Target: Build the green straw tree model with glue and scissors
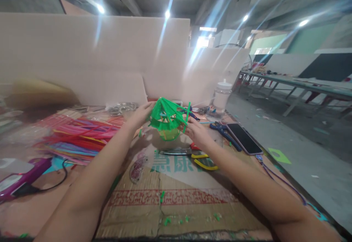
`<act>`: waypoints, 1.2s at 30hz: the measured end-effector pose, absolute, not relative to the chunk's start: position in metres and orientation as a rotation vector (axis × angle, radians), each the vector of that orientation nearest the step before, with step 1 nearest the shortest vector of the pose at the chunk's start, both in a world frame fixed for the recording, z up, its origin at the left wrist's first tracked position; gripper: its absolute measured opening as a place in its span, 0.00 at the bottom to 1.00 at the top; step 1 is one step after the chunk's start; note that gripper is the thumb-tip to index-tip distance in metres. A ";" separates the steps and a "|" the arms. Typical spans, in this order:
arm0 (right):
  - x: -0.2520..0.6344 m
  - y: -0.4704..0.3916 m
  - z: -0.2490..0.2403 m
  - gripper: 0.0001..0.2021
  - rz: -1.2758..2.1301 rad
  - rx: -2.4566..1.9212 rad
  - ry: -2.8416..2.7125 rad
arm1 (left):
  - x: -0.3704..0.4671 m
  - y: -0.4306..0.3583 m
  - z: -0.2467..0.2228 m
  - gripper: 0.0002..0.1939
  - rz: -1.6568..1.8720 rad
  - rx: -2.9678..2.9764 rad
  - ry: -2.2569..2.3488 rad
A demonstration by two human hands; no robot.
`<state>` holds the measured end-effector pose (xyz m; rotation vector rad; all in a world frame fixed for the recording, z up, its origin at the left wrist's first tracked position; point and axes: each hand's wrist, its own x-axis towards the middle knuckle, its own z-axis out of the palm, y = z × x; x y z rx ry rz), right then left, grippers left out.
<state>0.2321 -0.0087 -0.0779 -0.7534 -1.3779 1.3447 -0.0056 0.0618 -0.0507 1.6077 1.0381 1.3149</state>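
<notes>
A green cone-shaped pipe-cleaner model (165, 115) stands over the middle of the board, its ribs flaring out like a small roof above a yellow-green rounded base (168, 135). My left hand (144, 113) grips its left side, the fingertips partly hidden behind it. On the right edge, my right hand (196, 130) has its fingers closed on the green strips, beside an upright green stem (187, 113). Scissors (176, 151) with red and yellow handles lie just below, partly under my right wrist.
Colourful pipe cleaners (79, 135) are heaped on the left, near a purple glue gun (27, 178). Pliers (225, 135), a phone (244, 138) with a cable and a clear lidded bottle (222, 95) are on the right. Green scraps (167, 221) dot the cardboard (132, 212).
</notes>
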 end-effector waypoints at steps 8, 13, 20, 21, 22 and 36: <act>0.254 0.019 -0.091 0.10 1.550 -0.754 -1.125 | 0.009 0.057 -0.051 0.34 1.287 1.829 1.254; 0.264 0.029 -0.095 0.12 1.494 -0.789 -1.115 | 0.011 0.053 -0.052 0.35 1.179 1.920 1.234; 0.276 0.037 -0.093 0.14 1.419 -0.958 -1.251 | 0.009 0.049 -0.050 0.36 1.081 1.930 1.259; 0.281 0.038 -0.092 0.13 1.398 -1.001 -1.281 | 0.009 0.049 -0.050 0.37 1.068 1.936 1.257; 0.286 0.039 -0.090 0.12 1.376 -1.047 -1.315 | 0.009 0.048 -0.050 0.37 1.057 1.944 1.255; 0.321 0.047 -0.088 0.13 0.966 -1.579 -1.990 | 0.010 0.035 -0.040 0.40 0.897 2.244 1.355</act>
